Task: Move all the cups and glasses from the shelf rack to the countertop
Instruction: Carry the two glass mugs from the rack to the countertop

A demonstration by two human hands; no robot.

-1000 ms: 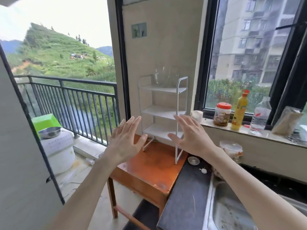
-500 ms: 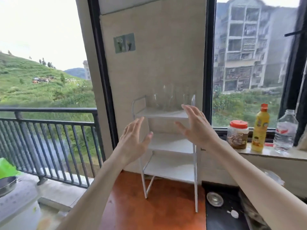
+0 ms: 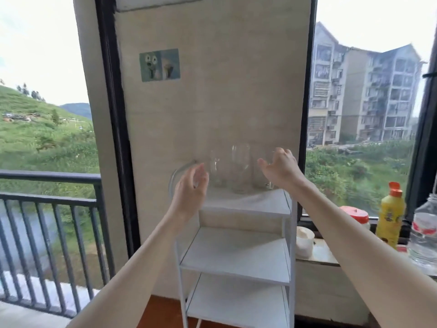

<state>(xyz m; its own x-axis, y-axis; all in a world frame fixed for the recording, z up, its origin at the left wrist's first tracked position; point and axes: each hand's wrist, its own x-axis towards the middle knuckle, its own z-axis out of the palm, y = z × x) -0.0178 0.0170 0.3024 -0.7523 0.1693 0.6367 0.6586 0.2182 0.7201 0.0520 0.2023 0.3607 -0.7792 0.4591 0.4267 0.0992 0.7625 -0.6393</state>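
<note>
A white three-tier shelf rack stands against the wall. On its top tier stand clear glasses: a tall one in the middle, a smaller one to its left, and another on the right, partly behind my fingers. My left hand is raised just left of the glasses, fingers apart, holding nothing. My right hand is up at the right-hand glass, fingers spread; whether it touches the glass is unclear. The two lower tiers hold nothing. The countertop is out of view.
On the window sill to the right stand a small white cup, a red-lidded jar, a yellow bottle and a clear plastic bottle. A balcony railing is at left. The wooden table carries the rack.
Both hands have risen from the middle of the rack to its top tier. The view has tilted up and come closer, so the counter and sink have left the frame.
</note>
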